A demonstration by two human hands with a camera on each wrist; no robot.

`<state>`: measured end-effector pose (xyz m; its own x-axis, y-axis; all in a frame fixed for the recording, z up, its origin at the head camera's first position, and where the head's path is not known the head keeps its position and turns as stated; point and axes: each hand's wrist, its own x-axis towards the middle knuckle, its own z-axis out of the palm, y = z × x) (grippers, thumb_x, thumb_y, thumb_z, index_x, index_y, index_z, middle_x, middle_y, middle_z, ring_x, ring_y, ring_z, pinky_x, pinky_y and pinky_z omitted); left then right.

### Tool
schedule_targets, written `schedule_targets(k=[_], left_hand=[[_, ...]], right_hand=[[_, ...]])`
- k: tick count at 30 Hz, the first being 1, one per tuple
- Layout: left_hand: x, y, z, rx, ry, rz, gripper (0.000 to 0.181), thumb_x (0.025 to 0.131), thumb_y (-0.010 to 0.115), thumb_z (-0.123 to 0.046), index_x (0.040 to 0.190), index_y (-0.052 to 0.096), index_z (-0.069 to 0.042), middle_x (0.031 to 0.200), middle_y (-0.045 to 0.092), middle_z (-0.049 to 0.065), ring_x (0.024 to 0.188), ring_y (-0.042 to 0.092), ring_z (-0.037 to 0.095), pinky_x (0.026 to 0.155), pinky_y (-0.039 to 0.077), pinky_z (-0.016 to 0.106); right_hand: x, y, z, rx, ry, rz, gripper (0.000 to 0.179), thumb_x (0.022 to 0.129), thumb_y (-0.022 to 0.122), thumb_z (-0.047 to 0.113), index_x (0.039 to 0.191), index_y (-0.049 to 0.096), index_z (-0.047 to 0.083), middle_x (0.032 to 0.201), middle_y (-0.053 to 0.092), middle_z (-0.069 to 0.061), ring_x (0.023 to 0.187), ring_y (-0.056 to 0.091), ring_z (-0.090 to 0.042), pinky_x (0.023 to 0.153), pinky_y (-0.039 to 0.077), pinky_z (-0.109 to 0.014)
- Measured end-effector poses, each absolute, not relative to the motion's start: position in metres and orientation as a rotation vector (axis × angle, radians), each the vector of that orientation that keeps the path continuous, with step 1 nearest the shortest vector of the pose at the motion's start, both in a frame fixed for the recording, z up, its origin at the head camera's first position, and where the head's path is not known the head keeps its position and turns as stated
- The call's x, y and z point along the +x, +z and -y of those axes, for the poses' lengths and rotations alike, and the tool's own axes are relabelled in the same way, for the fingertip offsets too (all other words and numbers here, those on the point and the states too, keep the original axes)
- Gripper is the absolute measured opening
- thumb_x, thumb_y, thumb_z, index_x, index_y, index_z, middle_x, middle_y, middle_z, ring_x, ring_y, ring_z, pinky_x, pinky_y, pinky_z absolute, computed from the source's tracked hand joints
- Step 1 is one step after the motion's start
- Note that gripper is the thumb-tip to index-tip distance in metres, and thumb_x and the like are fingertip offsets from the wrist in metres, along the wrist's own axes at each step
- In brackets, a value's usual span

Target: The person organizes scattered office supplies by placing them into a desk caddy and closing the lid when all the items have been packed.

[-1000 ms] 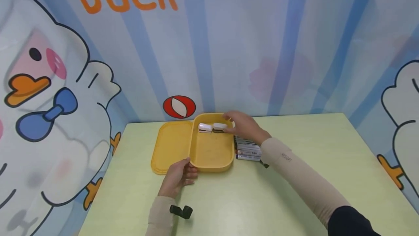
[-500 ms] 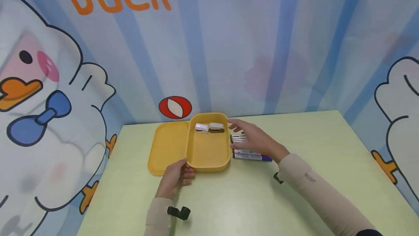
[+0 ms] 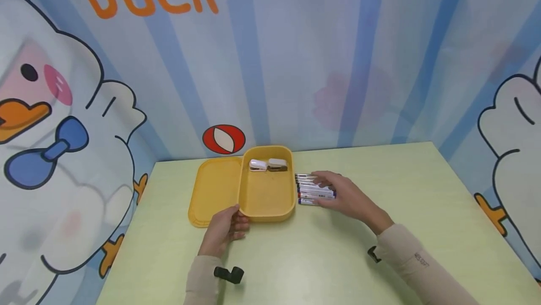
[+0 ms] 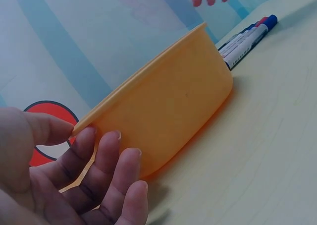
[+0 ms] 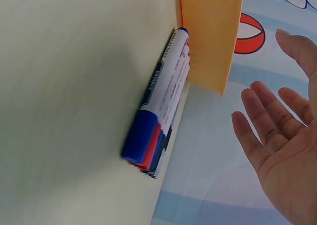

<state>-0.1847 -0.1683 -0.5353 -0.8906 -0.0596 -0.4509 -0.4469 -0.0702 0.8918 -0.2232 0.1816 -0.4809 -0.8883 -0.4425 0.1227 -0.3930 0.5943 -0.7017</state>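
Note:
A yellow plastic box stands on the table, with two small white staplers lying at its far end. My left hand pinches the rim at the box's near left corner, thumb on top and fingers beneath in the left wrist view. Right of the box lies a row of several markers with blue, red and black caps. My right hand hovers over them, partly hiding them in the head view. In the right wrist view its fingers are spread, apart from the markers, with nothing in them.
The yellow lid lies flat against the left side of the box. A printed duck curtain hangs along the table's back edge. Each wrist carries a small black camera mount.
My right hand has left the stapler in the box and moved right, over the markers. The left hand keeps its hold on the box rim. The head view has shifted slightly.

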Motion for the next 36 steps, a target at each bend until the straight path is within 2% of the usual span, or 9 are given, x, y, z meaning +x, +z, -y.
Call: schedule_targets(k=[5,9,17,28,36], left_hand=[[-0.185,-0.534,0.169,-0.571,2.028,-1.938,0.035,0.096,0.053,-0.038,0.096,0.063,-0.004,0.086,0.069,0.006,0.076,0.068,0.02,0.064,0.054,0.035],[-0.186,-0.532,0.167,-0.592,1.996,-1.939,0.036,0.096,0.053,-0.039,0.099,0.063,-0.004,0.088,0.069,0.006,0.077,0.068,0.02,0.065,0.054,0.034],[-0.188,-0.533,0.167,-0.613,1.978,-1.947,0.038,0.096,0.053,-0.04,0.104,0.063,-0.004,0.09,0.069,0.007,0.078,0.068,0.021,0.067,0.055,0.035],[-0.187,-0.533,0.168,-0.626,1.978,-1.947,0.04,0.096,0.053,-0.041,0.104,0.063,-0.004,0.09,0.069,0.007,0.077,0.068,0.021,0.066,0.055,0.035],[-0.186,-0.532,0.169,-0.603,1.979,-1.94,0.041,0.097,0.051,-0.041,0.107,0.061,-0.003,0.091,0.069,0.007,0.078,0.067,0.021,0.067,0.055,0.035]], right_hand=[[-0.216,-0.489,-0.19,-0.712,-1.169,-2.769,0.065,0.082,0.075,0.036,0.138,0.047,0.02,0.124,0.06,-0.004,0.11,0.06,-0.023,0.087,0.052,-0.046],[-0.212,-0.495,-0.199,-0.664,-1.115,-2.792,0.062,0.082,0.076,0.033,0.136,0.049,0.02,0.123,0.061,-0.004,0.11,0.061,-0.025,0.089,0.052,-0.044],[-0.209,-0.508,-0.216,-0.57,-1.12,-2.82,0.065,0.08,0.079,0.022,0.137,0.048,0.011,0.124,0.061,-0.007,0.11,0.062,-0.026,0.091,0.05,-0.048],[-0.207,-0.522,-0.237,-0.548,-1.074,-2.83,0.067,0.08,0.078,0.02,0.139,0.046,0.016,0.118,0.067,-0.003,0.111,0.061,-0.026,0.093,0.048,-0.05],[-0.207,-0.527,-0.248,-0.56,-1.036,-2.854,0.062,0.08,0.078,0.021,0.135,0.05,0.011,0.118,0.066,-0.007,0.11,0.061,-0.027,0.093,0.049,-0.048]])
